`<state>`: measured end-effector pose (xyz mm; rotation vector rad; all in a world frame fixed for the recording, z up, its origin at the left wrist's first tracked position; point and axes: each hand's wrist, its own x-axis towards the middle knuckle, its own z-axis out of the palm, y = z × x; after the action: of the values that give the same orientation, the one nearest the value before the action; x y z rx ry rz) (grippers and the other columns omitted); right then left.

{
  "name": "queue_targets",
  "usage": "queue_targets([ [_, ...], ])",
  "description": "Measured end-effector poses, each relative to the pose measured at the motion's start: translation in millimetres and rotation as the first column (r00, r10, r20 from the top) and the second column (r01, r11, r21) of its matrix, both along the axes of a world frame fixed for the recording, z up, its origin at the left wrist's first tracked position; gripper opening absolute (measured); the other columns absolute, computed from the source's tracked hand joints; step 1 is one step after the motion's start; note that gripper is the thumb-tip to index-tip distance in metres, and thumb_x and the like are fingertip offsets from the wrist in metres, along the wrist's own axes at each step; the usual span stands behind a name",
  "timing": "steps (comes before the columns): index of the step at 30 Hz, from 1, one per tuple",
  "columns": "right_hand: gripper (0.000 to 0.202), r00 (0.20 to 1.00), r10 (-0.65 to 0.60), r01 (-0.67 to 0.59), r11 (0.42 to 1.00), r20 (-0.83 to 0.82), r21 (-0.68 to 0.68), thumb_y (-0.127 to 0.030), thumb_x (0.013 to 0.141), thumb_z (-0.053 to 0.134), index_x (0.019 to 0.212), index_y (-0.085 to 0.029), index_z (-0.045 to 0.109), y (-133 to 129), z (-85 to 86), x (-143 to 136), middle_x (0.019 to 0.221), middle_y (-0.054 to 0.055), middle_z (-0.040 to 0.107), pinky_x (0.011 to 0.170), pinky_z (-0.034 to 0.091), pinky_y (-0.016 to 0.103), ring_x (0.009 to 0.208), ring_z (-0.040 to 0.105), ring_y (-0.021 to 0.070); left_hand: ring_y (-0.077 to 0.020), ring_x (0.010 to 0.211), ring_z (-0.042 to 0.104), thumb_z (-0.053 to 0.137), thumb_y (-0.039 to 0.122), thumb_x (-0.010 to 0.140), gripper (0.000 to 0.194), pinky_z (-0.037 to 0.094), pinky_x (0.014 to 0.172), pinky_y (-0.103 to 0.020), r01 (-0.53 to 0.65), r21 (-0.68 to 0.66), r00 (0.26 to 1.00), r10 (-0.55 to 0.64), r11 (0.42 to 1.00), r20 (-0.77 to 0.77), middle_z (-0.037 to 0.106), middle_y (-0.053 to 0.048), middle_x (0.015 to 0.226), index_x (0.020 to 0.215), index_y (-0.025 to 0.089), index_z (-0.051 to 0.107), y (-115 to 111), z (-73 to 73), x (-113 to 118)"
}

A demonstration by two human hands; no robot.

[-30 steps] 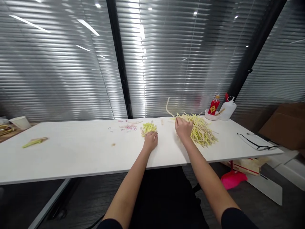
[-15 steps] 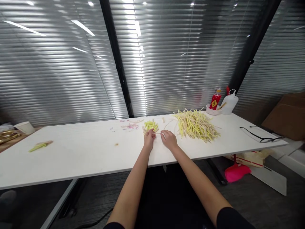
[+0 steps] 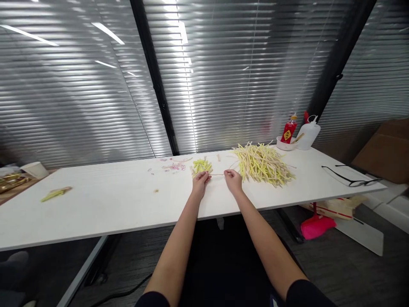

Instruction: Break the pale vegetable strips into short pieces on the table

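A thin pale strand (image 3: 217,174) is stretched level between my two hands, just above the white table. My left hand (image 3: 200,182) pinches its left end, beside a small pile of short yellow-green pieces (image 3: 202,165). The other end is between the closed fingers of my right hand (image 3: 233,181). Just right of that hand lies a large heap of long yellow and pale twisted strands (image 3: 263,164). Small pink and purple loops (image 3: 174,166) are scattered left of the small pile.
On the white table (image 3: 111,204) a small yellow-green bundle (image 3: 56,193) lies far left. A red bottle (image 3: 288,130) in a bowl and a white squeeze bottle (image 3: 308,134) stand back right; black glasses (image 3: 354,183) lie at the right end. Blinds hang behind.
My right hand has moved right, away from my left hand, and more of the strand shows between them. My left hand stays beside the small pile.
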<state>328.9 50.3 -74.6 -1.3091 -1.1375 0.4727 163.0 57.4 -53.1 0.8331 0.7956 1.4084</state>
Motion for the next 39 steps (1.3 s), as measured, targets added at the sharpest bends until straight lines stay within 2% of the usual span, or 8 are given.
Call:
queue_targets([
  [4,0.030,0.991,0.024,-0.023,1.000,-0.132,0.014,-0.042,0.072,0.060,0.089,-0.017,0.064,7.6,-7.9,3.3,0.088,0.007,0.070,0.068,0.050,0.029,0.072,0.063,0.0177,-0.0135,0.073,0.063,0.075,0.028,0.064,0.025,0.050,0.073,-0.030,-0.002,0.033,0.997,0.004,0.999,-0.080,0.065,-0.004,0.080,0.082,0.015,0.063,-6.9,-1.3,6.4],
  [10,0.034,0.969,0.041,-0.039,0.999,-0.242,0.013,-0.042,0.071,0.061,0.096,-0.019,0.054,9.3,-10.4,1.4,0.081,0.004,0.067,0.060,0.052,0.028,0.064,0.064,0.0155,-0.0153,0.073,0.063,0.064,0.012,0.061,0.023,0.049,0.076,-0.033,0.036,0.171,0.962,0.012,0.985,-0.274,0.063,-0.004,0.082,0.083,0.015,0.062,-12.9,-5.8,12.6],
  [15,0.035,0.914,0.067,-0.069,0.998,-0.401,0.008,-0.040,0.067,0.064,0.093,-0.019,0.054,6.0,-6.2,2.6,0.082,0.003,0.064,0.058,0.055,0.029,0.061,0.065,0.0149,-0.0174,0.078,0.062,0.061,0.015,0.065,0.016,0.048,0.078,-0.034,0.076,0.215,0.931,0.008,0.974,-0.365,0.066,-0.006,0.084,0.081,0.016,0.066,-11.1,-9.9,6.8],
  [21,0.035,0.901,0.021,-0.019,1.000,-0.434,0.008,-0.037,0.067,0.064,0.093,-0.018,0.053,6.5,-6.0,4.7,0.080,0.001,0.062,0.059,0.057,0.029,0.060,0.065,0.0140,-0.0145,0.075,0.061,0.076,0.020,0.056,0.040,0.046,0.072,-0.029,0.155,0.167,0.947,-0.099,0.974,-0.306,0.066,-0.006,0.092,0.095,0.017,0.067,-17.2,-4.5,3.1],
  [24,0.034,0.911,0.001,-0.004,1.000,-0.413,-0.006,-0.038,0.067,0.063,0.093,-0.019,0.053,8.2,-7.8,4.5,0.079,0.001,0.062,0.056,0.057,0.028,0.058,0.064,0.0137,-0.0111,0.066,0.057,0.078,0.022,0.055,0.036,0.043,0.063,-0.025,0.184,0.171,0.940,-0.123,0.968,-0.317,0.066,-0.005,0.087,0.089,0.016,0.069,-21.3,0.0,3.2],
  [28,0.032,0.922,-0.022,0.012,1.000,-0.387,-0.027,-0.036,0.066,0.062,0.092,-0.018,0.055,9.1,-9.7,4.8,0.080,0.002,0.062,0.054,0.056,0.028,0.055,0.063,0.0131,-0.0079,0.059,0.050,0.076,0.033,0.063,0.022,0.037,0.053,-0.022,0.151,0.168,0.944,-0.092,0.974,-0.317,0.067,-0.006,0.091,0.073,0.015,0.068,-22.9,3.3,4.0],
  [31,0.031,0.941,-0.026,0.013,0.999,-0.337,-0.040,-0.036,0.066,0.062,0.090,-0.017,0.057,9.2,-11.1,5.4,0.081,0.003,0.063,0.052,0.056,0.028,0.054,0.061,0.0125,-0.0084,0.056,0.049,0.075,0.039,0.066,0.025,0.036,0.050,-0.022,0.113,0.126,0.956,-0.073,0.986,-0.284,0.065,-0.005,0.077,0.072,0.015,0.066,-21.8,3.9,4.3],
  [39,0.033,0.970,0.091,-0.102,0.994,-0.227,-0.038,-0.036,0.068,0.061,0.094,-0.015,0.063,8.4,-13.5,5.1,0.084,0.005,0.065,0.051,0.050,0.026,0.053,0.058,0.0121,-0.0062,0.057,0.053,0.074,0.042,0.065,0.032,0.037,0.051,-0.019,-0.003,-0.026,1.000,0.003,1.000,0.000,0.058,0.000,0.072,0.077,0.016,0.059,-19.9,8.9,3.8],
])
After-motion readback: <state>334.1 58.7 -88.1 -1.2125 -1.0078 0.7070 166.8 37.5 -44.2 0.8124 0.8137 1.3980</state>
